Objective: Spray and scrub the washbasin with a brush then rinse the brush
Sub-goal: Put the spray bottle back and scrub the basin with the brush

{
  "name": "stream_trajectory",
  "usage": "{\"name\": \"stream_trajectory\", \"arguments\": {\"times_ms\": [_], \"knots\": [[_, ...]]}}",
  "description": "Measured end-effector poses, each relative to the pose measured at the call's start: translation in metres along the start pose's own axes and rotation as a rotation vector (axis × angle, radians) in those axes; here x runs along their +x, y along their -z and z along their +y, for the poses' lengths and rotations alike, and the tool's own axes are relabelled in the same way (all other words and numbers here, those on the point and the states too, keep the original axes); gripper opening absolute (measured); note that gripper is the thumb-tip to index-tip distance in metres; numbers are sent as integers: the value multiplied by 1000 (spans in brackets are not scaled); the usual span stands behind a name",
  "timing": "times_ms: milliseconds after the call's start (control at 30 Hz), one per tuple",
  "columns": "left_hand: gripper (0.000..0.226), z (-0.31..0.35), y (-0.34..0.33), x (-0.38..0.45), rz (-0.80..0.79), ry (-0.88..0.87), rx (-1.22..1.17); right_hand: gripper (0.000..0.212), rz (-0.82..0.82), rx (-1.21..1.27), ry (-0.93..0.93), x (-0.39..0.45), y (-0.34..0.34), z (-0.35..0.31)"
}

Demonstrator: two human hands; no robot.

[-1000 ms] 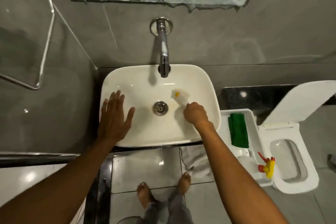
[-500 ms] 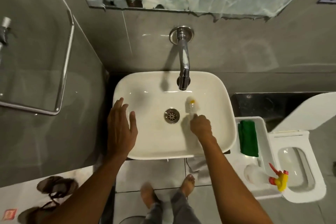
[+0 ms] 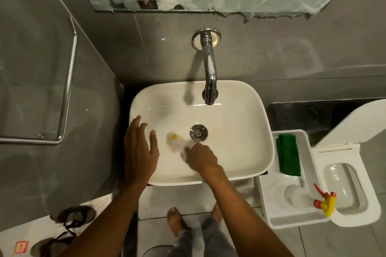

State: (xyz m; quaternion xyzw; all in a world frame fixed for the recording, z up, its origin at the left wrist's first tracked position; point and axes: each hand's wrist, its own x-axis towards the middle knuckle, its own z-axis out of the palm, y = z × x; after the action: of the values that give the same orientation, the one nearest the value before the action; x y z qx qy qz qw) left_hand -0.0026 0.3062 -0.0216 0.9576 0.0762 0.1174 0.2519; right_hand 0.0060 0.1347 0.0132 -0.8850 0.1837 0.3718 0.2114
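Observation:
The white washbasin [image 3: 240,115] sits below a chrome wall tap [image 3: 209,73], its metal drain [image 3: 198,132] in the middle. My right hand [image 3: 201,159] is closed on the handle of a white brush [image 3: 175,142] with a yellow spot. The brush head presses on the basin floor just left of the drain. My left hand [image 3: 140,150] lies flat with fingers spread on the basin's left rim. A white spray bottle with a red and yellow trigger [image 3: 307,198] lies in a tray to the right.
The white tray [image 3: 269,204] right of the basin also holds a green cloth [image 3: 289,156]. An open toilet [image 3: 351,185] is at far right. A glass shelf [image 3: 41,81] is on the left wall. Sandals [image 3: 62,227] and my bare feet are on the floor.
The brush has swept from right of the drain, near the tap, over to the left of the drain. My left hand stays on the rim. The camera view shifted.

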Motion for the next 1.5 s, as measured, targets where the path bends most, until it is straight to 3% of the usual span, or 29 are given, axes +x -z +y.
{"name": "stream_trajectory", "arguments": {"times_ms": [100,233,367,433,733,1000,1200,1333,1500], "knots": [[45,1,1,0,-8,-1,13,47,-67,-133,85,-7,-4,-4],[44,2,1,0,-11,13,14,52,-45,-138,-53,10,37,38],[44,1,1,0,-23,16,11,53,226,-114,-269,20,84,98],[45,1,1,1,-26,21,12,51,266,-94,-308,21,93,109],[41,-1,-1,0,4,10,14,41,-160,-165,-13,-5,11,14],[33,0,-2,-1,43,30,15,48,-115,91,111,29,5,-32],[32,4,1,-1,32,17,20,57,133,397,-108,77,58,11],[29,5,2,-1,27,18,18,51,161,158,-169,81,95,83],[29,3,1,-1,18,12,30,48,-54,-135,-183,68,110,118]]}}
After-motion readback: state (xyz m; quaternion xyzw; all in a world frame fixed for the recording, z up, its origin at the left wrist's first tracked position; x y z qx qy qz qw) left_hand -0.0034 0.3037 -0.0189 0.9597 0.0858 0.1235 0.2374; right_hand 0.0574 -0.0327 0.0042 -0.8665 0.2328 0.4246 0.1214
